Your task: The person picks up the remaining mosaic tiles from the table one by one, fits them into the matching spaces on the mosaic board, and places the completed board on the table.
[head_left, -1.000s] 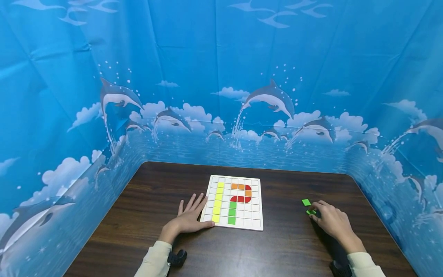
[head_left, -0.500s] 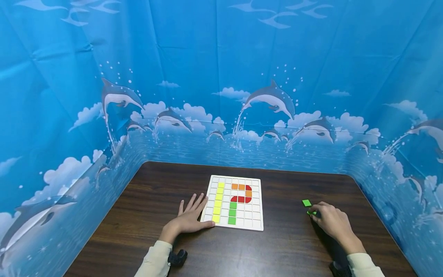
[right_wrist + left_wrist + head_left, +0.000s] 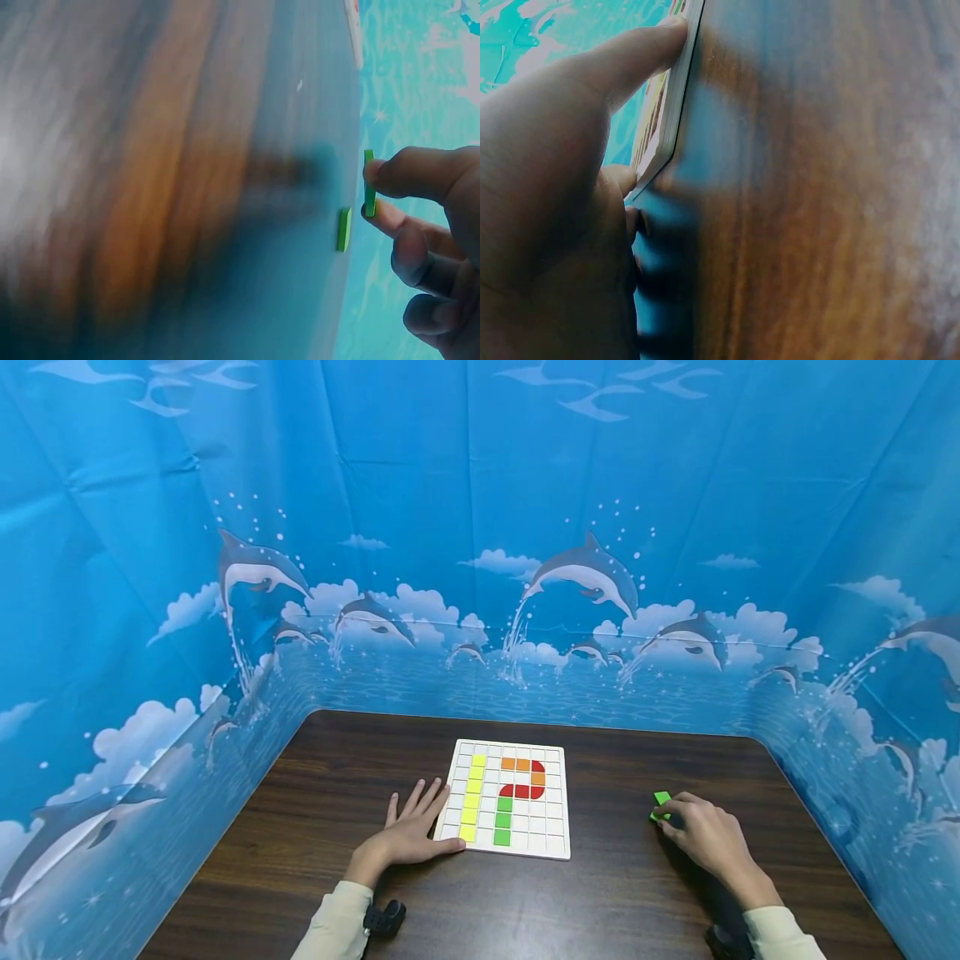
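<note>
A white gridded board (image 3: 553, 827) lies on the table, bearing a yellow column, orange and red pieces and a short green column. Spread out, my left hand (image 3: 408, 839) lies at the board's left edge. Its thumb (image 3: 641, 56) touches the board's near edge in the left wrist view. Off to the right, my right hand (image 3: 711, 837) pinches a green square tile (image 3: 370, 196) between thumb and fingertip. A second green tile (image 3: 344, 229) lies on the table just beyond it, partly covered by the held one in the head view.
The dark wood table (image 3: 607, 893) has a rounded far edge. A blue dolphin-print curtain (image 3: 450, 568) stands around its back and sides. Black wrist straps (image 3: 385, 919) sit at both cuffs.
My right hand has lifted a green tile off the table and moved slightly left with it, towards the other green tile. The left hand and the board have stayed put.
</note>
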`<state>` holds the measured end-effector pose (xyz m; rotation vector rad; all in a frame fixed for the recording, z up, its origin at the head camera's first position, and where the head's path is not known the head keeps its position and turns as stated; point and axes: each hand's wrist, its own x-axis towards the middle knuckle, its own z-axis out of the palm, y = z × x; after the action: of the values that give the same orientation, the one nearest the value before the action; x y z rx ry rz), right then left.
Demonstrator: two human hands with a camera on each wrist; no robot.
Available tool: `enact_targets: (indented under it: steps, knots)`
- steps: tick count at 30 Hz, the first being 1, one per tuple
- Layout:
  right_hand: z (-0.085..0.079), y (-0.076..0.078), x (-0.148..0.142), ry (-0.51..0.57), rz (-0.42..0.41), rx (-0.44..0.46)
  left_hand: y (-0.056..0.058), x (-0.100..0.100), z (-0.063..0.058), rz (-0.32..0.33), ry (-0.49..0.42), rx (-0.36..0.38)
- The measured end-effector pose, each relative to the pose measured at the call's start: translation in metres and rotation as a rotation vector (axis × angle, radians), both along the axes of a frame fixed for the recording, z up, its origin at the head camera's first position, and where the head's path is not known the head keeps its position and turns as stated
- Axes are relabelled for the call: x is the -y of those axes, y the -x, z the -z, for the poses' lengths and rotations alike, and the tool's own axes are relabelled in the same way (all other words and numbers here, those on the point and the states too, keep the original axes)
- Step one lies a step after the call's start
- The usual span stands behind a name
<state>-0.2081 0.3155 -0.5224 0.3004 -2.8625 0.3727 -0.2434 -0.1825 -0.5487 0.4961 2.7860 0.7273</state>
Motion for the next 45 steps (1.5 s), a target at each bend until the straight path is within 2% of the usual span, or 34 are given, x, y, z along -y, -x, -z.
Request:
enact_targets:
  steps: [1,5,9,19,23,30,37,42,45]
  knots:
    - [-0.001,0.000,0.002,0.009,-0.005,0.001,0.000,-0.001,-0.001,-0.006,0.013,0.005]
    - [-0.005,0.001,0.013,0.043,-0.025,-0.005,0.006,0.002,0.010,-0.019,0.054,0.007]
    - [-0.010,0.002,0.026,0.059,-0.053,-0.014,0.009,0.004,0.017,-0.020,0.048,-0.001]
    - [-0.015,0.003,0.062,0.053,-0.135,-0.070,0.005,0.003,0.011,-0.014,0.042,0.003]
    - [-0.016,0.004,0.077,0.054,-0.159,-0.077,0.003,0.002,0.008,-0.007,0.031,0.011]
    - [-0.019,0.006,0.104,0.084,-0.217,-0.077,0.005,0.001,0.009,-0.016,0.042,0.003]
    - [-0.019,0.009,0.129,0.076,-0.283,-0.065,0.000,0.000,0.000,-0.001,0.019,0.013]
    - [-0.019,0.011,0.144,0.060,-0.310,-0.066,0.002,0.002,0.006,0.018,-0.005,-0.024]
    - [-0.019,0.011,0.151,0.064,-0.338,-0.059,0.001,0.001,0.004,0.010,-0.007,-0.017]
